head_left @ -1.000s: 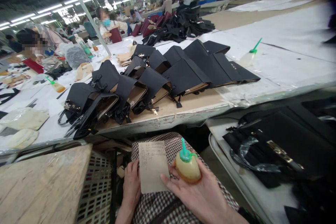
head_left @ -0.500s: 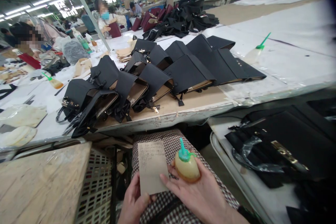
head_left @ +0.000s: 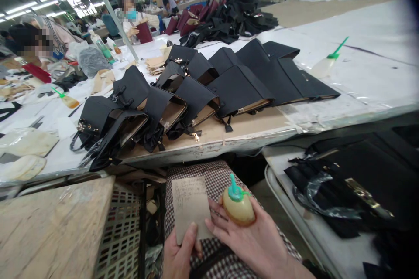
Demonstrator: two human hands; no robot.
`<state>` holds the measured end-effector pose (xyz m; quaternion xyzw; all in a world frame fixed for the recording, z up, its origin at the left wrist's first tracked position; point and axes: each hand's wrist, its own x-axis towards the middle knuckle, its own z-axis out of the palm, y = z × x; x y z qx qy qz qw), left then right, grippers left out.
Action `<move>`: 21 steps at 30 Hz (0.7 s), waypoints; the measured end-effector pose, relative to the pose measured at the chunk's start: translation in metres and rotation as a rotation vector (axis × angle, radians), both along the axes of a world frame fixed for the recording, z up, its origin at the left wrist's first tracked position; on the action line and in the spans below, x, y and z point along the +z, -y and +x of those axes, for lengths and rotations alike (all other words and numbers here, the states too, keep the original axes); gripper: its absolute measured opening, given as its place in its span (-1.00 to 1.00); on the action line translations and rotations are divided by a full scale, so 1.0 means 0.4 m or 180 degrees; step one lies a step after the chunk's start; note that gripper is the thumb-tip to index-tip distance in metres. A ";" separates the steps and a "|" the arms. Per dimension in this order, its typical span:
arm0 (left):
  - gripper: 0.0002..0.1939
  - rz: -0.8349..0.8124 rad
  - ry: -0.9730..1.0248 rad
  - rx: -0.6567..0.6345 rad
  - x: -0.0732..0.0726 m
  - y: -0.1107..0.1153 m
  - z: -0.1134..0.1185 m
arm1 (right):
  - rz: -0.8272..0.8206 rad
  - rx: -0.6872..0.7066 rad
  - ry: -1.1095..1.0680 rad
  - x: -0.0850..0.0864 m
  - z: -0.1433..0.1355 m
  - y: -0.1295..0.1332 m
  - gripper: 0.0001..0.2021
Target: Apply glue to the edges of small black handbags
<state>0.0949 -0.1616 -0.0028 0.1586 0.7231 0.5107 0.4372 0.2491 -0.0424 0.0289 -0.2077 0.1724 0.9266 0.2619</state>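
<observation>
Between its thumb and fingers my left hand [head_left: 181, 248] pinches the bottom of a brown card [head_left: 191, 207] with handwriting on it. My right hand [head_left: 252, 239], palm up, holds a round glue bottle [head_left: 239, 207] with a green nozzle pointing up. The right thumb is beside the card's lower right edge. Both hands are above my checkered clothing [head_left: 216, 174]. Beyond them, black bags [head_left: 240, 87] lie in overlapping rows on the table [head_left: 209, 139].
Black bag pieces with metal clasps [head_left: 360, 192] lie on a lower surface at right. A wooden board [head_left: 49, 226] and plastic crate [head_left: 121, 226] are at left. Glue bottles [head_left: 69, 101] [head_left: 325, 66] lie on the table. People work further back.
My left thumb has moved up onto the card's front. My right hand and its bottle have shifted slightly right in the picture. The view has also shifted a little.
</observation>
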 end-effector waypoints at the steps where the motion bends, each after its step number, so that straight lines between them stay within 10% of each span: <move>1: -0.44 0.0003 -0.0027 0.0022 -0.001 0.000 -0.002 | 0.0111 0.0015 0.0036 -0.004 0.008 -0.007 -0.57; 21: -0.40 -0.0140 -0.0025 -0.0034 0.022 -0.028 0.015 | 0.1260 -0.2245 0.1514 -0.003 0.362 -0.224 -0.39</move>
